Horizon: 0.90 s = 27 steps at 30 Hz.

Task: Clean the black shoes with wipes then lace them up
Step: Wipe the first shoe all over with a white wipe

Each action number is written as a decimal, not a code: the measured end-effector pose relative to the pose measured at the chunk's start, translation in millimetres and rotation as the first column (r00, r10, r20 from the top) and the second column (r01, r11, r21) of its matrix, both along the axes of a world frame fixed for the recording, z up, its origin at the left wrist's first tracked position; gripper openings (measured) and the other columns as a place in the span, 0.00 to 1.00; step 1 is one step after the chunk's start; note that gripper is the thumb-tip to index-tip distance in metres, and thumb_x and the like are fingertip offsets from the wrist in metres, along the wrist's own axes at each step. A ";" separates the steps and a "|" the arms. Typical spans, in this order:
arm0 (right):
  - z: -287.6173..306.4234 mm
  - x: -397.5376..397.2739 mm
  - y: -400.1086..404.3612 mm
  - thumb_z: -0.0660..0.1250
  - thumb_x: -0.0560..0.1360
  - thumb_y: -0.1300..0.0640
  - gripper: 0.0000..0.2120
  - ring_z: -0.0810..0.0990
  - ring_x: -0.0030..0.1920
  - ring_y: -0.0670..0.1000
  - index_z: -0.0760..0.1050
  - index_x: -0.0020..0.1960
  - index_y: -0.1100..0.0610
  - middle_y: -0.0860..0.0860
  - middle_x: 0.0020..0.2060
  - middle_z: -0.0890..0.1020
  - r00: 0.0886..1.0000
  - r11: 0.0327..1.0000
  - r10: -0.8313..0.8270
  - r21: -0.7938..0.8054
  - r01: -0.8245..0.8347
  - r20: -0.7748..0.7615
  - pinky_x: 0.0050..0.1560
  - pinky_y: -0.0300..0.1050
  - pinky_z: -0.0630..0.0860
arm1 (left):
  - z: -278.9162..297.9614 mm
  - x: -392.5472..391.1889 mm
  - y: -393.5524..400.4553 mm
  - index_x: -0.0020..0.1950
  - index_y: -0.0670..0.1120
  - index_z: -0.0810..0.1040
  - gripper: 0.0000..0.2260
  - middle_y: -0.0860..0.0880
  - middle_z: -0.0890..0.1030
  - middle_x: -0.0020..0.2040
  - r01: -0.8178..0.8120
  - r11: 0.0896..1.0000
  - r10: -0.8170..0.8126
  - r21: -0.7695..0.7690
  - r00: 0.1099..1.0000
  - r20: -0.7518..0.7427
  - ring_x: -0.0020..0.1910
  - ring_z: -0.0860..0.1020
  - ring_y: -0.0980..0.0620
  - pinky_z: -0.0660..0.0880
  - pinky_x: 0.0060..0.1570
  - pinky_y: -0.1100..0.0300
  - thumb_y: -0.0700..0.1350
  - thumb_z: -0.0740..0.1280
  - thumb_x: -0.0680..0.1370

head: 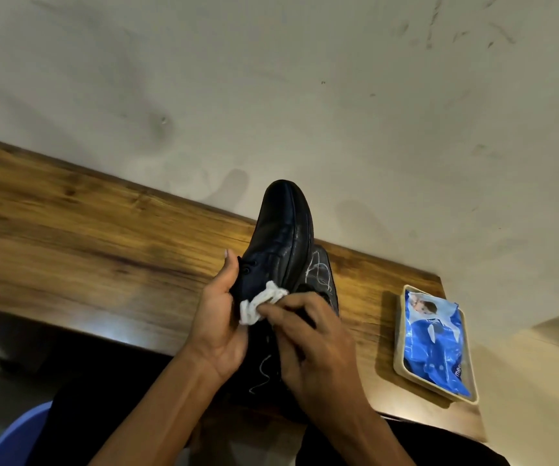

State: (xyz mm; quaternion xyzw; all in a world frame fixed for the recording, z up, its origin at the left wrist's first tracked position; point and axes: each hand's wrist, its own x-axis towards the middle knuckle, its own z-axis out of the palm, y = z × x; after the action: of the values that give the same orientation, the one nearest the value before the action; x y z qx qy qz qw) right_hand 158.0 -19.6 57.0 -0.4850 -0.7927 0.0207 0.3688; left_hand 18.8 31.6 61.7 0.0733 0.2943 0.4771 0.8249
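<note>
I hold a black leather shoe point(283, 230) tilted up, toe pointing away toward the wall. My left hand point(219, 317) grips it at the lace area, thumb up along its left side. My right hand point(311, 344) pinches a crumpled white wipe point(261, 306) against the shoe's side near the opening. Behind and under the raised shoe lies a second black shoe point(323, 274) on the table, with a thin white lace point(320, 274) draped loosely over it. More white lace point(261, 375) trails below my hands.
The wooden table point(86, 237) runs along a pale wall. At the right end a beige tray point(400, 363) holds a blue pack of wipes point(434, 341). A blue chair edge point(19, 432) shows at bottom left.
</note>
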 end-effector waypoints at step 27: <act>28.1 39.3 70.3 0.72 0.74 0.68 0.09 0.82 0.48 0.50 0.84 0.54 0.63 0.55 0.49 0.83 0.954 0.944 -0.245 0.183 0.275 -0.171 0.53 0.31 0.75 | 8.5 8.9 -6.7 0.71 0.37 0.72 0.25 0.35 0.73 0.70 0.003 0.994 -0.011 0.108 0.997 0.078 0.70 0.72 0.37 0.66 0.72 0.41 0.52 0.65 0.81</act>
State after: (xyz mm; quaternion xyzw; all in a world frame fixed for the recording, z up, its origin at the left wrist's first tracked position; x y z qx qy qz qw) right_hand 197.2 50.7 85.1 -0.5421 -0.6905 -0.0743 0.4731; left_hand 27.8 24.9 70.2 0.0998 0.2354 0.4918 0.8323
